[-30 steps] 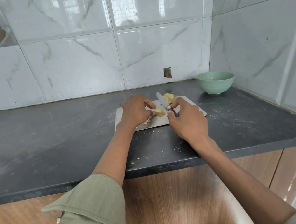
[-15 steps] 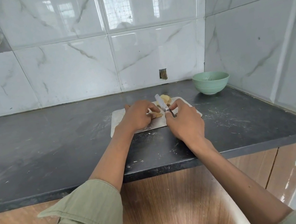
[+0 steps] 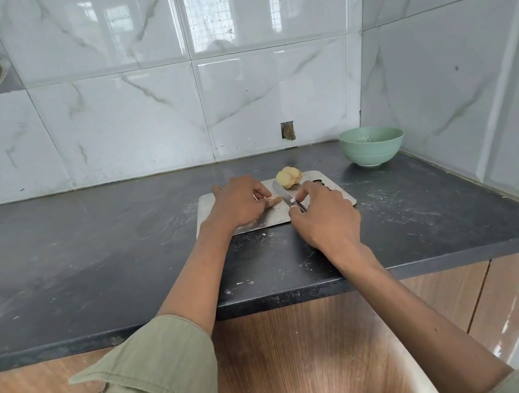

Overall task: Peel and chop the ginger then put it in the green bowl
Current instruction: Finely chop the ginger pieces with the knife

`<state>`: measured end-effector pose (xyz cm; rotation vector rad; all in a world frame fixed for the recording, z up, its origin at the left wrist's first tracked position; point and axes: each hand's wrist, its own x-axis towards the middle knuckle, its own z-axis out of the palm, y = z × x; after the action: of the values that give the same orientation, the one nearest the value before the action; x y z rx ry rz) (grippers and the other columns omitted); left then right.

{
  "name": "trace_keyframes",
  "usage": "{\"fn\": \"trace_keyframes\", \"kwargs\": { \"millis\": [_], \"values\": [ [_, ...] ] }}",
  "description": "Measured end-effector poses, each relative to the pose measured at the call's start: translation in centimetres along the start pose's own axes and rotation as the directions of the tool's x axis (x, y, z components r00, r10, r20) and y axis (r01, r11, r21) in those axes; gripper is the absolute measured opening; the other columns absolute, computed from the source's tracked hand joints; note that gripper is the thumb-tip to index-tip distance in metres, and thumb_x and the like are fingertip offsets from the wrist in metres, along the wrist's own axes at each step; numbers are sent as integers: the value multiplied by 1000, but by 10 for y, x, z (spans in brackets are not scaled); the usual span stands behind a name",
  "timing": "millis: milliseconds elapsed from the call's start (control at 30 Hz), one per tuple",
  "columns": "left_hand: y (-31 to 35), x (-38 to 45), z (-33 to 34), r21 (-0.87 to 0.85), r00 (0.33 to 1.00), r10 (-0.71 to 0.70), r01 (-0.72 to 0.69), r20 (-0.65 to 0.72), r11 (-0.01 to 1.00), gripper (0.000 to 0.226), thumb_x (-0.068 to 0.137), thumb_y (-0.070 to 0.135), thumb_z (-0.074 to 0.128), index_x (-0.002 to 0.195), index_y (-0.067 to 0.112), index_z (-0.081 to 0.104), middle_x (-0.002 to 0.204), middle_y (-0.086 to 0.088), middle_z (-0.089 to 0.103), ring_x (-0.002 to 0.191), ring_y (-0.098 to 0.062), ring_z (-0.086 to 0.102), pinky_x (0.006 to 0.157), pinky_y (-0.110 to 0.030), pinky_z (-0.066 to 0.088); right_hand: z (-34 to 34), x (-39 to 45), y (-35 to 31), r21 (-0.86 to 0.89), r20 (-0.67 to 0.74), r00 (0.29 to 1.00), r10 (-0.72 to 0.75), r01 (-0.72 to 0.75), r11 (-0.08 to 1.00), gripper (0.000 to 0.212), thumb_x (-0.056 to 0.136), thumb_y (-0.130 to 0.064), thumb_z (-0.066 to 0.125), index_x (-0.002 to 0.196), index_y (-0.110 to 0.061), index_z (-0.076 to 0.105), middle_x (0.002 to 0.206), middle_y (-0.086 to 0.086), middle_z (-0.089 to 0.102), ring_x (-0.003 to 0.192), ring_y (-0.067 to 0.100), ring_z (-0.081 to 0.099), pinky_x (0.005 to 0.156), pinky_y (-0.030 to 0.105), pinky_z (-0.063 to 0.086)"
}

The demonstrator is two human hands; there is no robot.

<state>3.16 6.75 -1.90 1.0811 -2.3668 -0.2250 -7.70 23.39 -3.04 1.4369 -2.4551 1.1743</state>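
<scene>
Here the ginger piece (image 3: 273, 200) sits under the left hand (image 3: 240, 205) grip.

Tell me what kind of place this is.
Most likely a home kitchen corner: a dark stone counter backed by glossy marble-look wall tiles, with ginger being cut on a chopping board beside a green bowl.

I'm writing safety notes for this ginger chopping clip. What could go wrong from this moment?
1. The left hand pins a small ginger piece with fingertips right beside the knife blade; a slip could nick them.
2. The cutting board is a thin sheet on a dusty countertop and might slide under pressure.
3. The peeled ginger chunk sits near the board's far edge and could get knocked off.
</scene>
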Motion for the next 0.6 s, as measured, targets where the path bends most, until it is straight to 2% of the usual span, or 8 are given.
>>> {"fn": "trace_keyframes", "kwargs": {
  "millis": [100,167,333,400,467,500,533,600],
  "values": [
    [2,-1,0,9,1000,15,-15,-6,1000,28,86,58,74,95,32,79,96,18,67,97,-8,58,88,-40,26,-1,-2,-1,-27,-22,999,-31,30,999,22,93,-36,55,113,-31,61,106,4,66,103,31,60,75,37,40],
    [3,-2,0,11,1000,18,-18,-11,1000,22,88,52,75,94,31,80,94,17,69,99,-10,60,88,-39,28,0,-3,-3,-55,-34,997,-63,61,997,21,94,-35,55,112,-29,62,105,4,67,100,31,62,72,36,40],
    [6,-4,0,22,1000,15,-14,-21,1000,16,89,43,75,90,30,83,87,15,76,96,-11,62,77,-37,25,3,-3,-4,-135,-12,991,-135,133,982,16,94,-33,55,107,-24,59,99,4,67,96,32,62,70,36,38],
    [6,-4,1,11,999,24,-24,-20,1000,13,90,38,76,93,28,84,90,14,77,96,-10,62,74,-32,26,2,-1,-1,-136,4,988,-155,154,979,15,94,-32,56,106,-24,59,99,5,67,97,33,62,70,36,39],
    [7,-5,-1,-27,999,43,-44,-8,999,13,92,30,76,98,22,84,92,9,77,90,-6,60,62,-10,28,-1,4,2,-143,33,985,-172,175,974,14,93,-32,57,105,-25,60,101,6,68,99,34,62,72,36,39],
    [7,-5,-1,-51,999,48,-47,2,998,13,92,27,76,100,20,84,92,6,77,87,-5,59,58,-5,30,-2,7,3,-148,53,983,-178,184,972,15,93,-32,57,105,-25,60,103,6,68,100,33,61,72,36,39],
    [7,-5,-2,-63,999,54,-53,10,997,13,92,26,76,101,19,84,93,5,77,86,-6,59,56,-4,30,-2,10,3,-155,68,980,-186,195,968,15,93,-32,58,106,-25,60,104,7,67,101,33,61,73,37,39],
    [7,-6,-2,-54,999,48,-48,4,997,12,92,29,76,99,22,84,92,6,78,88,-7,63,54,-12,25,1,11,-1,-192,75,973,-217,227,955,18,95,-31,57,110,-23,59,105,9,65,101,35,61,73,38,39]
  ]
}}
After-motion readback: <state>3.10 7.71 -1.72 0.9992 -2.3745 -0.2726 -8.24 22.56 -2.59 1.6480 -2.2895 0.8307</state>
